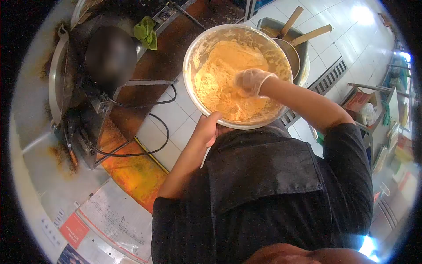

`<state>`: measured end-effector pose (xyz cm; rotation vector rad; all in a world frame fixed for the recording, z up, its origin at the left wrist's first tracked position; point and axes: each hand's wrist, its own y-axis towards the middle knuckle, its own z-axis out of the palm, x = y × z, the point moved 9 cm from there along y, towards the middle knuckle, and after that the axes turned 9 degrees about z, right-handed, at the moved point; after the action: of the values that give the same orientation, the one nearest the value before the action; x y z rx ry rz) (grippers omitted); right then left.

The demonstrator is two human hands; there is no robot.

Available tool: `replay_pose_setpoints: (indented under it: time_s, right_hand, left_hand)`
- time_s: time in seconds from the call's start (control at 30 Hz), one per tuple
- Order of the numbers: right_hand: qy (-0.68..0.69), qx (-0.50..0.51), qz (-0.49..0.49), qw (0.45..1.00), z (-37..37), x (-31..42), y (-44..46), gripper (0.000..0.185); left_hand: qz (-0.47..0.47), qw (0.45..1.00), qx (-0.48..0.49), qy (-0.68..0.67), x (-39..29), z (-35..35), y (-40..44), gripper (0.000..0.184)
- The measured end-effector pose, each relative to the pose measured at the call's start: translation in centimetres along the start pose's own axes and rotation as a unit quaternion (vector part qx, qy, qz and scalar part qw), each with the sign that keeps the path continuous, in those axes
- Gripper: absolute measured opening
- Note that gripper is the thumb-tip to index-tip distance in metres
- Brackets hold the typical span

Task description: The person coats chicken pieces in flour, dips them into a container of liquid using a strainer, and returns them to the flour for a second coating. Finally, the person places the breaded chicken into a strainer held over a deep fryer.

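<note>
A large metal bowl [190,94] is tilted in front of my chest, with pale orange-yellow flour mix [220,83] inside and smears of it up the wall. My left hand [209,130], bare, grips the bowl's near-left rim, thumb over the edge and fingers underneath. My right hand [255,82], in a clear plastic glove, reaches into the bowl from the right. Its fingers are down in the mix, so their pose is hidden. Lumps and loose powder lie around the glove.
Behind the bowl stands a grey tub [268,23] with wooden-handled tools [312,35]. A stove frame with a large wok [59,79] and a green cloth [146,33] is at left. A black hose [165,141] loops near the tiled floor. Shelves [373,101] line the right.
</note>
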<state>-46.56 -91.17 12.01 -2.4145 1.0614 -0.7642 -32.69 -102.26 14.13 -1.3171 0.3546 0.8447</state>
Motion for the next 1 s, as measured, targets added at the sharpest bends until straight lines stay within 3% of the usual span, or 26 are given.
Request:
replay_pose_setpoints:
  time_s: [0.07,0.17,0.27,0.47,0.53,0.6,0.67,0.73,0.8,0.87,0.97,1.0]
  right_hand:
    - [0.100,-0.014,-0.013,0.995,-0.9,-0.8,0.0,0.039]
    - [0.032,-0.088,0.074,0.993,-2.9,-3.8,-1.4,0.039]
    - [0.117,0.012,0.139,0.983,-4.1,-5.1,-2.9,0.043]
    - [-0.003,0.071,0.103,0.992,-0.9,-6.2,-3.1,0.043]
    - [0.037,0.000,0.030,0.999,-0.6,-6.2,-2.3,0.040]
    - [0.061,-0.048,0.025,0.997,-0.5,-7.3,-2.2,0.038]
    - [0.068,-0.076,0.089,0.991,-4.1,-6.9,-4.9,0.036]
    - [0.020,-0.123,0.041,0.991,-4.5,-6.9,-5.2,0.035]
    - [0.041,-0.137,0.057,0.988,-4.7,-8.0,-5.6,0.034]
    - [0.134,-0.115,0.142,0.974,-5.3,-9.5,-7.1,0.034]
    - [0.122,-0.252,0.105,0.954,-6.7,-11.9,-8.7,0.034]
    - [0.238,-0.233,0.134,0.933,-6.1,-14.1,-9.1,0.031]
  left_hand:
    - [0.006,1.000,0.005,-0.010,-0.1,0.3,-0.1,0.044]
    - [0.015,0.999,0.012,-0.043,0.4,0.3,0.7,0.044]
    - [-0.005,0.999,0.014,-0.030,0.7,0.9,0.7,0.044]
    - [0.016,0.999,0.023,-0.037,0.9,1.0,1.1,0.045]
    - [0.016,0.999,0.022,-0.038,0.8,0.9,1.2,0.045]
    - [0.016,0.999,0.021,-0.043,0.9,0.8,1.3,0.045]
    - [0.017,0.998,0.023,-0.050,0.9,0.8,1.4,0.044]
    - [0.011,0.999,0.000,-0.036,0.8,0.7,1.4,0.044]
    - [0.008,0.999,-0.012,-0.031,0.7,0.7,1.4,0.045]
    - [0.005,0.999,-0.012,-0.032,1.0,0.7,1.5,0.047]
    - [0.012,0.999,-0.010,-0.051,0.8,1.0,1.6,0.046]
    - [0.013,0.998,-0.010,-0.056,1.1,0.9,1.7,0.046]
